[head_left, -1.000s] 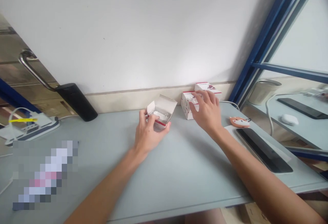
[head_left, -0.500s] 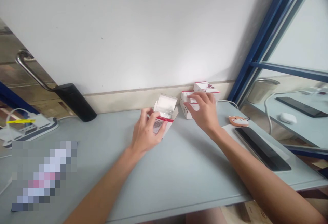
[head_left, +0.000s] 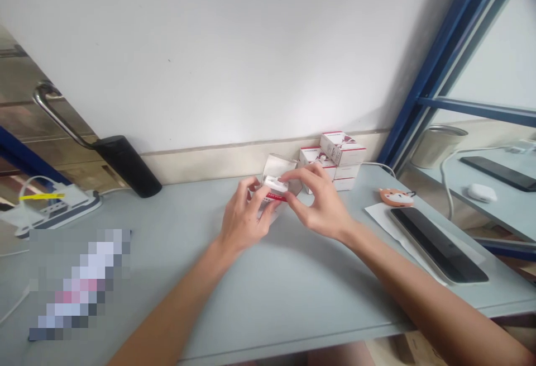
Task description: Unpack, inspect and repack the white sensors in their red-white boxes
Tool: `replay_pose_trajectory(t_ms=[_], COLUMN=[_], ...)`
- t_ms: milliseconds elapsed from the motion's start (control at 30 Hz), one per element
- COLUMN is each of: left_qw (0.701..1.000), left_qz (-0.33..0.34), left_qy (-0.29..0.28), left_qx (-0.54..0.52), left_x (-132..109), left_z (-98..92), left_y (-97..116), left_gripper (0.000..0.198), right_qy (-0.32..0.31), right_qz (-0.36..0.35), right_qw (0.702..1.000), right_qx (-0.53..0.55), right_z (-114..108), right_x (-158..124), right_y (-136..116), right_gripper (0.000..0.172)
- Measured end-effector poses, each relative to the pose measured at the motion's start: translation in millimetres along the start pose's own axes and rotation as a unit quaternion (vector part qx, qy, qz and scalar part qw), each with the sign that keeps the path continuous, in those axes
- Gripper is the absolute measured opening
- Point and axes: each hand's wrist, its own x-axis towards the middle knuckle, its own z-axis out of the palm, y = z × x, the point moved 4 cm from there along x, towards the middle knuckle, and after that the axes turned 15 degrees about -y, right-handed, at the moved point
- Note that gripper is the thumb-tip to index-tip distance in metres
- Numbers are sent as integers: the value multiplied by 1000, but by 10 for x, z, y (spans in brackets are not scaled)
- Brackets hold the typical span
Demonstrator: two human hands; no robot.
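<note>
Your L hand grips, fingers curled; R hand arched beside it; R forearm crosses worktop nr edge.

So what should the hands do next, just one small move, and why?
Perhaps the right hand should pinch the white piece showing atop the open box: it's right there, the lid stands up, and the left hand holds the box.

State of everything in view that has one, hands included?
Held box: open, flap raised
Left hand: gripping held box
Right hand: at its opening; grip unclear
Top stacked box: shut
Phone: flat, screen dark
Black cylinder: standing
Power strip: adapter plugged in
</note>
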Motion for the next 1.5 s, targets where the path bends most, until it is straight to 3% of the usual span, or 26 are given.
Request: replay_pose_trajectory(t_ms=[300, 433, 533, 600, 700, 833, 933, 1033, 1200, 1333, 1400, 1500], left_qw=[1000, 999, 996, 996, 997, 999, 998, 996, 997, 998, 998, 996], left_qz=[27, -4, -38, -47, -35, 15, 58, 84, 79, 50, 49, 62], left_qy=[8, -39, -78, -82, -71, -49, -26, -8, -20, -39, -48, -61], left_qx=[6, -8, -6, -3, -3, -1, 10, 19, 14, 15, 13, 16], left_x=[-4, 27, 42, 41, 37, 52, 74, 89, 106, 120, 130, 147], left_z=[-12, -32, -42, -54, -74, -121, -174, -212, -212, -207, -209, -203], left_y=[-57, -76, -94, -106, -113, -67, -2, 51, 76, 83, 108, 160], left_gripper=[28, 30, 30, 28, 25, 23, 19, 18, 18, 17, 18, 20], right_qy=[-43, -57, -10, 46, 95, 57, 19, 24, 117, 199, 194, 155], right_qz=[-7, -23, -31, 6, 120, 232, 265, 278, 214, 57, -17, -73], right_qw=[998, 997, 998, 994, 975, 947, 937, 937, 960, 977, 980, 983], right_qx=[-42, -48, -62, -100, -163, -215, -227, -212, -136, -47, -44, -70], right_z=[136, 134, 6, -124, -280, -308, -265, -269, -381, -416, -359, -208], right_x=[-31, -14, 32, 56, 50, 2, -18, -19, 16, 15, -5, -38], right_y=[-69, -61, 64, 237, 559, 856, 954, 1005, 850, 351, 74, -177], right_gripper=[27, 28, 31, 34, 41, 50, 49, 41, 26, 25, 15, 10])
